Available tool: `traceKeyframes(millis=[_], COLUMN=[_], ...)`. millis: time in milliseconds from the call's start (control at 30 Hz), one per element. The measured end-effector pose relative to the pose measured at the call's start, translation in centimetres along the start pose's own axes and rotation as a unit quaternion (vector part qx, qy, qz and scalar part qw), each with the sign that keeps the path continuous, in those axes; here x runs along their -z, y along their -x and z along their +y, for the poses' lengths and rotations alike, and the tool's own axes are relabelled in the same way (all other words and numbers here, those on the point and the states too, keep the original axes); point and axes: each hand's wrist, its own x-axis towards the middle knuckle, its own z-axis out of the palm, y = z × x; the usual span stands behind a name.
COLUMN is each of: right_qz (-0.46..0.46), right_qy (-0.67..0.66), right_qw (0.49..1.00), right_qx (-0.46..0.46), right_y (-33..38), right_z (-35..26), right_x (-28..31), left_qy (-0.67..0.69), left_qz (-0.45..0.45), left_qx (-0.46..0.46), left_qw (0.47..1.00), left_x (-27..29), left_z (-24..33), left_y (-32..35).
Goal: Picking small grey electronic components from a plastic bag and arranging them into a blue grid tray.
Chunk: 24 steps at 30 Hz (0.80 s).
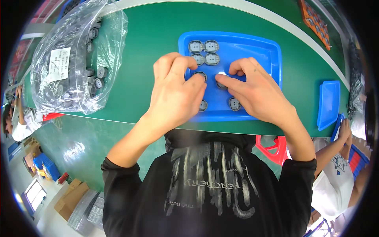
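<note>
Blue tray (252,55): lower rim near the green surface's (154,23) front edge; open stretch to its left, bare base upper right. Grey parts (212,59): inside; left hand (173,91) and right hand (258,89) curled at one each, grip cannot be told. Clear bag (75,93), left. Smaller tray (329,104), right.

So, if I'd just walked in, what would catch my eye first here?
Probably the bright blue tray at the near edge of the green table, with the left hand and right hand bent over small grey parts in it. Next, perhaps the big clear bag at the table's left, with more grey parts inside. A smaller blue tray lies off to the right.
</note>
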Motion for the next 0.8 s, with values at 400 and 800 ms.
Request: traceKeyframes(millis=[400,800], right_qz=[0.034,-0.117], right_qy=[0.055,0.006], right_qw=[0.997,0.993], right_qx=[0.035,0.033], right_y=[-1.8,1.1], right_z=[0.3,-0.1], right_x=[-1.0,2.1], left_qy=[0.026,0.019], left_qz=[0.002,-0.108], left_qx=[0.033,-0.025], left_qw=[0.999,0.994], left_x=[1.1,2.3], left_z=[-0.1,1.1], left_y=[0.0,0.9])
